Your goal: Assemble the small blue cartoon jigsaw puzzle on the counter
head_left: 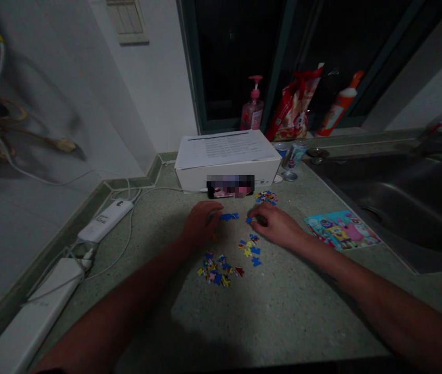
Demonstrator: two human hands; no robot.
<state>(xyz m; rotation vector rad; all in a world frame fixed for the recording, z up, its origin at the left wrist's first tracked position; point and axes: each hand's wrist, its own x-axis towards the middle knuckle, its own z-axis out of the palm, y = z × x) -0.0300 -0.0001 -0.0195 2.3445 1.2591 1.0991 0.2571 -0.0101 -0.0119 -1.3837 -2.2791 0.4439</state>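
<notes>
My left hand [201, 224] and my right hand [273, 223] rest on the speckled green countertop [283, 311], facing each other. Between them lies a joined strip of blue jigsaw pieces [229, 216]. A small blue piece [249, 220] sits at my right fingertips, and my left fingers are curled close to the strip. Loose colourful pieces lie in a pile [217, 271] and a smaller scatter [250, 248] below my hands. Another cluster [265, 197] lies beyond my right hand. To the right is a cartoon picture card [341, 230]. Dim light hides whether either hand grips a piece.
A white box [226, 174] with a printed sheet on top stands at the back, a blurred phone [231, 187] against it. A steel sink [388, 202] lies right. A white power strip [29, 317] and charger [106, 221] lie left. A pump bottle [252, 106] stands behind.
</notes>
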